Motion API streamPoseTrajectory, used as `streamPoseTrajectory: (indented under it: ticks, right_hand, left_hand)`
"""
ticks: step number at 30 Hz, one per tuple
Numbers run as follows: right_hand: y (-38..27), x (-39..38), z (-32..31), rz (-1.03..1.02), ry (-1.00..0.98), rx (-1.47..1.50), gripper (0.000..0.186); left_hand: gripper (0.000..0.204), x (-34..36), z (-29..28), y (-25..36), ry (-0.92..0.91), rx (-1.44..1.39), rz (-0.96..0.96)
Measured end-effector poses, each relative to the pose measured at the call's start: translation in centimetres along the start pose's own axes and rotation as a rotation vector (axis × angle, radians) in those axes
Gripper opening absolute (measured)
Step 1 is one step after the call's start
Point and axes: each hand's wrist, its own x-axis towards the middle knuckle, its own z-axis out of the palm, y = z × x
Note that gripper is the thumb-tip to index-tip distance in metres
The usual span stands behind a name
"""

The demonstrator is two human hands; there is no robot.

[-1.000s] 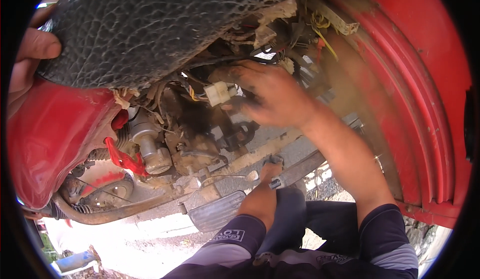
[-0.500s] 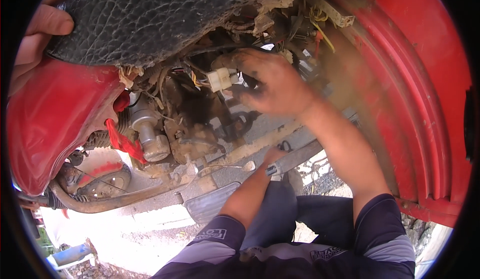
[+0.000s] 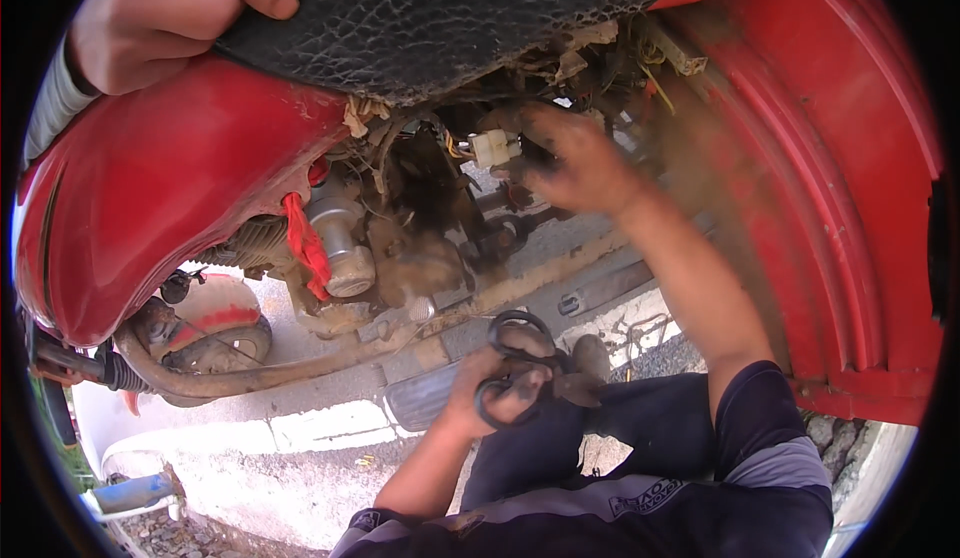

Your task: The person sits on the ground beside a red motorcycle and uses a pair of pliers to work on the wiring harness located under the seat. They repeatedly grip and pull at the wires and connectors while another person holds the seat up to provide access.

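My left hand (image 3: 500, 378) grips a pair of scissors (image 3: 521, 320), with fingers through the black handle loops, low in front of my lap. Higher up, my right hand (image 3: 580, 163) reaches into the dusty open space under the black seat cover (image 3: 470, 18). Its thumb and fingers close around the right end of a white plastic wire connector (image 3: 493, 148); the fingertips are smeared by motion and partly in shadow. Coloured wires (image 3: 458, 146) run out of the connector's left side. Another person's hand (image 3: 175, 18) pinches the seat cover's edge at the upper left.
A red fuel tank (image 3: 190, 193) is at the left, with a red rag (image 3: 305, 248) hanging beside a metal cylinder (image 3: 345, 248). A red body panel (image 3: 830, 158) rises on the right. Frayed wires (image 3: 655, 88) hang beneath the seat. A frame tube (image 3: 260, 378) crosses below.
My left hand has come up into view with the scissors. The view has shifted, so the vehicle's left side sits further right. My right hand stays at the connector.
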Motion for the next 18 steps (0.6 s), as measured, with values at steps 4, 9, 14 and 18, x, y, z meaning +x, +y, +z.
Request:
streamPoseTrajectory:
  ticks: [4,9,14,18]
  right_hand:
    - [-0.9,0.5,-0.1,0.011,-0.017,0.049,0.049]
    - [-1.7,0.9,-0.1,0.139,-0.049,0.219,0.048]
    - [-1.3,0.8,-0.6,0.120,-0.095,0.219,0.050]
    - [-1.1,0.6,-0.7,0.145,-0.079,0.264,0.050]
  left_hand:
    - [0.054,0.5,-5.3,6.1,0.521,-0.418,0.212]
    - [0.046,3.4,-8.9,9.2,0.685,-0.138,0.612]
    - [0.029,6.4,-8.6,8.4,0.730,-0.007,0.766]
    - [0.024,8.0,-8.7,8.0,0.641,0.159,0.791]
